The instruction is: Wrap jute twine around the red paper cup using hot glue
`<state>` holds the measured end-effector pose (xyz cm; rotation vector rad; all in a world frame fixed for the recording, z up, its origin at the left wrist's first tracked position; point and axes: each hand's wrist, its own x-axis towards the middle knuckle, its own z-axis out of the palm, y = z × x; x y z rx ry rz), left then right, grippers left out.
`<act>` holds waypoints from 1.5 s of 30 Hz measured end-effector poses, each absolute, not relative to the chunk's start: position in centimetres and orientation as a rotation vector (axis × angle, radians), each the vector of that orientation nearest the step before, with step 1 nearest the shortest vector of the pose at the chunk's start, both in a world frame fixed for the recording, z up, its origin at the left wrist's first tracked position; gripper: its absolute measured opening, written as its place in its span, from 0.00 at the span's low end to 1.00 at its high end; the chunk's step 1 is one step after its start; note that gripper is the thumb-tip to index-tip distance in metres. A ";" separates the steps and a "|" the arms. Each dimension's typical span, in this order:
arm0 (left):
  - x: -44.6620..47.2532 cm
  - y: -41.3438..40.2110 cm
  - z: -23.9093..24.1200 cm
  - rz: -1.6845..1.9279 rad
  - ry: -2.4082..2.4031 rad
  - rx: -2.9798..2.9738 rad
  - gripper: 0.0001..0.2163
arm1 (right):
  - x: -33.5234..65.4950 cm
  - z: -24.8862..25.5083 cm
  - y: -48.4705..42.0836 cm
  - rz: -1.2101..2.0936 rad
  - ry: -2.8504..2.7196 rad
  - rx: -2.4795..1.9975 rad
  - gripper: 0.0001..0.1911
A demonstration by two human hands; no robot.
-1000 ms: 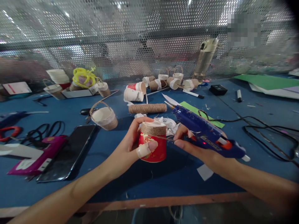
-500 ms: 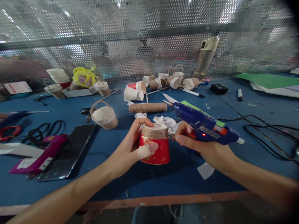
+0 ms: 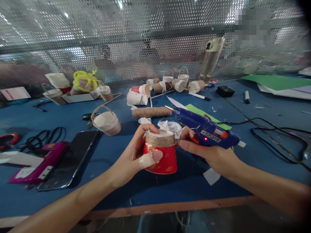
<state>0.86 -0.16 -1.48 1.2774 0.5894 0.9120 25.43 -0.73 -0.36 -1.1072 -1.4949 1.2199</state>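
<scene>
My left hand [image 3: 141,152] is closed round a red paper cup [image 3: 166,160], held upside down, its upper part wound with brown twine [image 3: 160,139]. A strip of tape wraps the left thumb. In my right hand [image 3: 206,150] is a blue hot glue gun [image 3: 206,127] with a lit red light, its nozzle pointing up and left, apart from the cup. The right thumb and a finger come close to the twine at the cup's right side; whether they pinch a strand is unclear. Behind the cup lie a twine roll [image 3: 152,112] and crumpled white paper [image 3: 170,127].
A small twine-handled basket [image 3: 107,123], a black phone [image 3: 70,158] and a purple packet [image 3: 46,165] lie to the left. Farther back are paper cups [image 3: 138,95], a bottle [image 3: 211,60] and a perforated metal screen [image 3: 121,38]. A black cable [image 3: 274,129] runs across the right.
The view has shifted slightly. The glue gun sits a little farther left and the right thumb is closer to the cup's twine band. Both hands keep their holds.
</scene>
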 end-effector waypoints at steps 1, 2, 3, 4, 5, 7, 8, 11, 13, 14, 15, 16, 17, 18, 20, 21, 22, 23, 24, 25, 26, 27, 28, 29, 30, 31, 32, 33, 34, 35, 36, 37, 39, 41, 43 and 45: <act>0.9 -0.2 -1.5 0.911 0.583 1.279 0.16 | 25.4 -0.3 -0.7 1.231 -1.493 -1.111 0.10; 0.9 -0.2 -1.5 0.912 0.579 1.279 0.16 | 25.3 -0.3 -0.8 1.236 -1.487 -1.113 0.10; 1.0 -0.2 -1.4 0.914 0.576 1.278 0.17 | 25.3 -0.3 -0.8 1.232 -1.477 -1.113 0.11; 1.0 -0.2 -1.4 0.917 0.576 1.278 0.17 | 25.2 -0.3 -0.8 1.227 -1.473 -1.113 0.11; 1.0 -0.2 -1.4 0.918 0.579 1.278 0.17 | 25.2 -0.3 -0.8 1.220 -1.470 -1.110 0.11; 1.0 -0.1 -1.4 0.918 0.585 1.280 0.17 | 25.2 -0.4 -0.8 1.211 -1.473 -1.106 0.11; 1.0 -0.1 -1.5 0.918 0.585 1.280 0.17 | 25.2 -0.4 -0.8 1.209 -1.476 -1.106 0.11; 0.9 -0.2 -1.6 0.911 0.577 1.283 0.17 | 25.1 -0.4 -0.8 1.206 -1.465 -1.102 0.09; 0.8 -0.2 -1.7 0.904 0.575 1.282 0.17 | 25.1 -0.4 -0.8 1.209 -1.452 -1.100 0.09; 0.8 -0.2 -1.8 0.899 0.573 1.280 0.17 | 25.1 -0.4 -0.8 1.209 -1.443 -1.099 0.09; 0.8 -0.1 -1.8 0.895 0.570 1.277 0.17 | 25.1 -0.4 -0.9 1.210 -1.438 -1.098 0.09; 0.8 -0.1 -1.9 0.891 0.564 1.273 0.17 | 25.0 -0.4 -0.9 1.207 -1.435 -1.097 0.09; 0.8 -0.1 -1.9 0.890 0.559 1.269 0.17 | 25.0 -0.4 -0.9 1.203 -1.433 -1.095 0.09; 0.9 -0.1 -1.9 0.888 0.556 1.267 0.17 | 25.0 -0.3 -1.0 1.202 -1.436 -1.092 0.08; 0.9 -0.1 -1.9 0.887 0.562 1.262 0.17 | 25.0 -0.2 -1.0 1.207 -1.444 -1.079 0.08; 0.9 -0.2 -1.9 0.888 0.568 1.261 0.17 | 25.0 -0.2 -1.0 1.212 -1.448 -1.071 0.08; 0.9 -0.2 -1.9 0.888 0.575 1.261 0.18 | 25.0 -0.1 -1.0 1.216 -1.456 -1.063 0.08; 0.9 -0.2 -1.9 0.887 0.578 1.263 0.18 | 25.0 0.0 -0.9 1.223 -1.466 -1.061 0.08; 0.9 -0.2 -1.9 0.888 0.578 1.265 0.18 | 25.0 0.1 -0.9 1.228 -1.473 -1.060 0.08; 0.9 -0.2 -1.9 0.886 0.575 1.267 0.18 | 25.0 0.1 -0.9 1.232 -1.476 -1.055 0.08; 0.9 -0.2 -1.9 0.882 0.570 1.271 0.18 | 24.9 0.2 -0.9 1.239 -1.477 -1.051 0.09; 0.8 -0.2 -1.9 0.873 0.566 1.271 0.18 | 24.9 0.2 -0.8 1.248 -1.472 -1.047 0.09; 0.8 -0.1 -1.9 0.859 0.563 1.270 0.19 | 24.9 0.2 -0.8 1.256 -1.464 -1.038 0.09; 0.7 0.0 -1.9 0.844 0.563 1.268 0.20 | 24.8 0.2 -0.8 1.262 -1.455 -1.029 0.10; 0.7 0.0 -1.9 0.829 0.568 1.267 0.21 | 24.8 0.1 -0.8 1.266 -1.445 -1.025 0.11; 0.6 0.1 -1.9 0.813 0.576 1.271 0.23 | 24.8 -0.1 -0.8 1.268 -1.429 -1.029 0.11; 0.6 0.1 -1.9 0.802 0.589 1.274 0.24 | 24.7 -0.2 -0.8 1.267 -1.410 -1.037 0.12; 0.6 0.2 -1.8 0.790 0.605 1.280 0.26 | 24.7 -0.4 -0.8 1.266 -1.394 -1.047 0.13; 0.6 0.2 -1.7 0.785 0.622 1.286 0.27 | 24.7 -0.5 -0.9 1.262 -1.377 -1.056 0.13; 0.7 0.2 -1.7 0.779 0.639 1.292 0.27 | 24.7 -0.6 -0.9 1.264 -1.362 -1.063 0.14; 0.7 0.2 -1.6 0.778 0.657 1.294 0.28 | 24.7 -0.7 -0.9 1.268 -1.347 -1.060 0.15; 0.8 0.1 -1.5 0.783 0.677 1.293 0.28 | 24.6 -0.7 -0.9 1.274 -1.332 -1.054 0.16; 0.9 0.0 -1.3 0.802 0.705 1.286 0.28 | 24.5 -0.5 -1.0 1.287 -1.309 -1.046 0.16; 1.1 -0.1 -1.2 0.819 0.726 1.266 0.29 | 24.4 -0.3 -1.0 1.283 -1.313 -1.050 0.16; 1.1 -0.2 -1.1 0.838 0.745 1.242 0.29 | 24.4 -0.2 -1.0 1.264 -1.340 -1.060 0.16; 1.1 -0.2 -1.2 0.844 0.738 1.230 0.27 | 24.4 -0.2 -1.0 1.253 -1.361 -1.069 0.16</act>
